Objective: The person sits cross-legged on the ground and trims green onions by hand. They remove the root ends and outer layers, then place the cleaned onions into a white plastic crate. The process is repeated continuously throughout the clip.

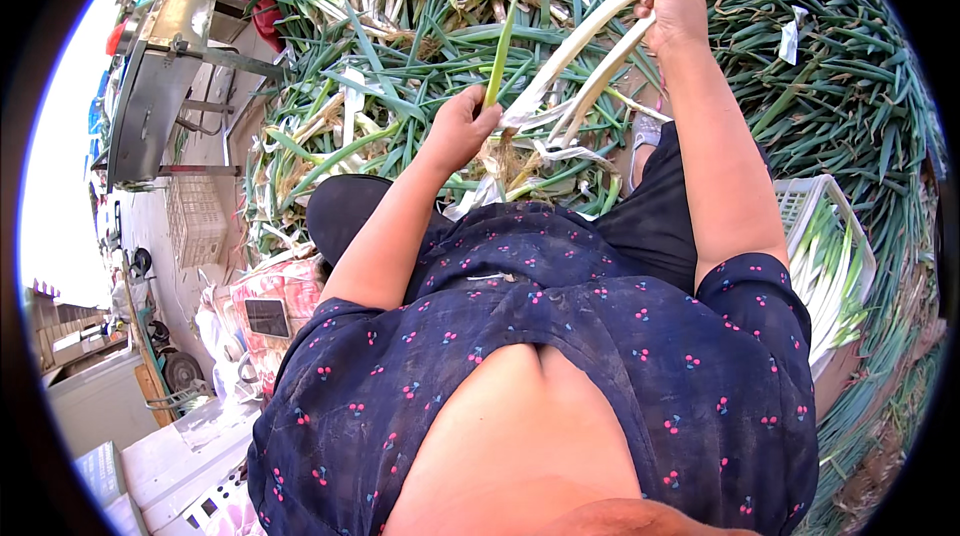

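My right hand (675, 15) grips two long green onion stalks (574, 48) near their green tops. Their white shanks slant down and left, and roots show near the end of the left one. A yellow-green leaf (508, 41) is pinched between the thumb and fingers of my left hand (461, 127), beside the stalks' lower ends. Beneath both hands lies a heap of green onions and loose leaves (442, 86), with stripped white skins and roots (517, 165) just in front of my lap.
A large pile of green onions (810, 86) spreads along the right. Cleaned white stalks lie in a plastic crate (825, 191) by my right side. At left are a metal-sided cart (150, 101), another crate (196, 217) and a phone (267, 317) on a red patterned cloth (296, 285).
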The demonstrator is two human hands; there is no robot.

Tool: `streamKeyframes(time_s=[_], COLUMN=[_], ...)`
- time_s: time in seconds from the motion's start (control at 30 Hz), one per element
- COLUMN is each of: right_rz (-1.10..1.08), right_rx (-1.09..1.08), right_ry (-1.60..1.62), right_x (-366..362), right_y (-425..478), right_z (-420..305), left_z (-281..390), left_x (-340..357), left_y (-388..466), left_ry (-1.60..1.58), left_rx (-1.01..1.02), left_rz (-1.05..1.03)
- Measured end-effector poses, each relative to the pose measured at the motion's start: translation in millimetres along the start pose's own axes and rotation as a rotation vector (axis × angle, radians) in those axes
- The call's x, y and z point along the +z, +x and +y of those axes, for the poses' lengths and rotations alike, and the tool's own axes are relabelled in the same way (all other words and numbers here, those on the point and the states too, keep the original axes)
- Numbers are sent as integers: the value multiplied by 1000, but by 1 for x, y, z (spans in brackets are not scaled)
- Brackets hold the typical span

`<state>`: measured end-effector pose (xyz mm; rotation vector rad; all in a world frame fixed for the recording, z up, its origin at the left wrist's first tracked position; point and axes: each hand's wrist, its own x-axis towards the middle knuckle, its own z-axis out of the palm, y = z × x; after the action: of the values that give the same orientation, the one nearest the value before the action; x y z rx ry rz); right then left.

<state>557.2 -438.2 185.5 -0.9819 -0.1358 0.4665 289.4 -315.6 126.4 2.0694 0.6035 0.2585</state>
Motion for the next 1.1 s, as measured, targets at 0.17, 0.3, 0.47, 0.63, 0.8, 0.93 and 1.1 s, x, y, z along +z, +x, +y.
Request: streamKeyframes(time_s=[0.17, 0.3, 0.47, 0.63, 0.8, 0.93, 1.1], right_rz=[108, 34, -471, -602, -317, -344, -472], right_rx=[-267, -216, 21, 201, 215, 286, 237], right_ry=[-48, -81, -60, 60, -33, 30, 65], right_x=[-32, -32, -5, 16, 20, 17, 20], right_y=[18, 7, -8, -32, -42, -34, -38], right_z=[-67, -71, -24, 9, 41, 40, 36], left_z=[-118, -100, -19, 44, 36, 39, 40], left_x=[-13, -5, 14, 30, 33, 28, 21], left_y=[-44, -35, 1, 6, -2, -6, -10], left_ry=[778, 549, -201, -621, -430, -442, -647], left_rx=[-344, -277, -171, -127, -68, -46, -115], left_rz=[-358, -355, -186, -260, -55, -64, -96])
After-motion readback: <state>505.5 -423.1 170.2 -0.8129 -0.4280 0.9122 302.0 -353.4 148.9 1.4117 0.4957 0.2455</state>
